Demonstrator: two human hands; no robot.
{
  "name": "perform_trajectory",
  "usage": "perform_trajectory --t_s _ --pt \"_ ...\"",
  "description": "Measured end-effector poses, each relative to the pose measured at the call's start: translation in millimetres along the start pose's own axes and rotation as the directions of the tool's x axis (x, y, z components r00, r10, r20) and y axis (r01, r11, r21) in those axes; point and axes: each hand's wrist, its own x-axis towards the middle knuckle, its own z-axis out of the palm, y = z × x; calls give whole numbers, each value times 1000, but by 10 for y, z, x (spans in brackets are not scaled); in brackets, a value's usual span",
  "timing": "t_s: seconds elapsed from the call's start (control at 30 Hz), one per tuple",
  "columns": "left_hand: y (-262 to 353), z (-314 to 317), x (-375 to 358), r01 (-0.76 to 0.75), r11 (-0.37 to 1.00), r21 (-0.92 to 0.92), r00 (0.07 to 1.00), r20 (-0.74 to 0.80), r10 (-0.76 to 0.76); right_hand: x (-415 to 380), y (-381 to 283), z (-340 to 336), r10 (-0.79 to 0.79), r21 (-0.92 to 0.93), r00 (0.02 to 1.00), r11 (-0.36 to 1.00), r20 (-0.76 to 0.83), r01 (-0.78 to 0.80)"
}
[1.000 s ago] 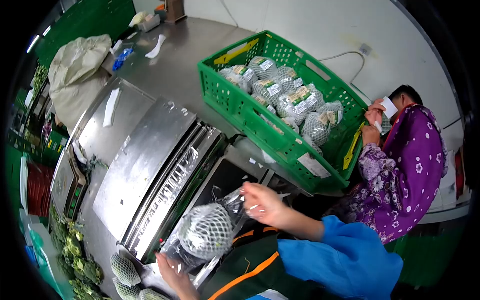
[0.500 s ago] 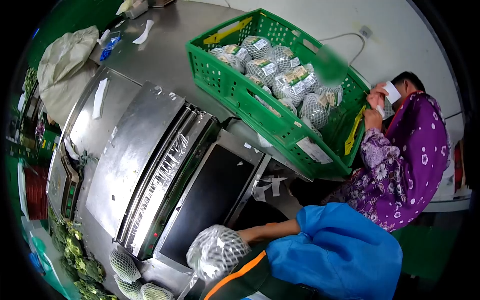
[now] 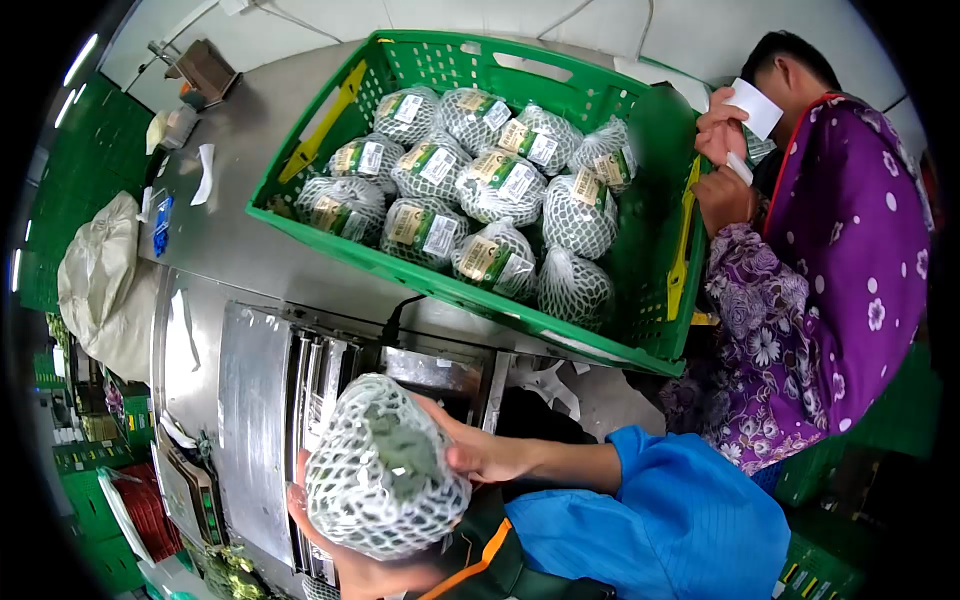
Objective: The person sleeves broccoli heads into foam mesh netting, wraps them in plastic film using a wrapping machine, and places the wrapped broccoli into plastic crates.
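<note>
A broccoli head in a white foam net [image 3: 395, 455] fills the space between my two hands, close to the camera. My right hand [image 3: 485, 452], coming from the blue sleeve, is closed on its right side. From below and the left, my left hand [image 3: 365, 572] supports it with curved fingers. The net leaves a patch of green showing on top. Beneath it lies the metal film-wrapping machine [image 3: 258, 400], partly hidden. Behind stands a green crate [image 3: 440, 275] with several netted, wrapped and labelled heads [image 3: 500, 185].
At right, a co-worker in a purple flowered smock [image 3: 850, 290] holds a white slip [image 3: 756, 108] at the crate's end. Loose broccoli [image 3: 230, 572] lies at lower left. A pale sack [image 3: 100, 250] and a blue item [image 3: 163, 226] are at the left.
The netted broccoli has come up off the machine's near end, and my left hand now shows on it too. My view has shifted, bringing the crate's contents more fully into sight.
</note>
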Motion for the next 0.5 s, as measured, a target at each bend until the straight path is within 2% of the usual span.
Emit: perform_trajectory --t_s 0.03,0.07,0.13,0.17,0.2,0.27,0.3,0.33,0.4,0.43,0.47,0.5 --pt "-66 -62 76 -106 947 304 990 122 72 18 -122 -23 43 -138 998 989 -38 -48" --pt "-49 -64 121 51 973 225 997 47 -63 15 -155 -92 62 -169 998 983 -31 -66" --pt "100 119 299 281 959 -42 959 55 -279 40 -166 -205 103 -234 995 967 -2 -101" --pt "24 119 240 247 969 -21 968 58 -246 25 -144 -180 149 49 987 988 -66 -146" --pt "69 133 245 188 980 70 974 116 -195 43 -138 -148 132 199 988 973 -81 -114" --pt "14 -24 238 26 966 257 948 299 -105 74 -138 -147 178 256 976 956 -128 -141" --pt "103 -123 240 -27 928 372 911 391 -131 63 -141 -152 191 285 971 947 -141 -145" --pt "279 -243 253 -107 826 554 888 426 -170 47 -171 -181 202 295 974 941 -100 -165" --pt "768 -449 155 -178 667 724 876 425 -227 -37 -414 -193 178 155 980 975 -92 -162" --pt "891 -670 51 -131 778 615 748 576 -329 -125 -544 -223 174 11 974 985 -148 -174" --pt "976 -906 -84 -50 865 499 590 714 -378 -167 -626 -267 128 -40 978 990 -164 -136" --pt "1112 -1063 -225 -74 922 380 534 796 -285 -213 -706 -311 82 -92 980 991 -179 -100"
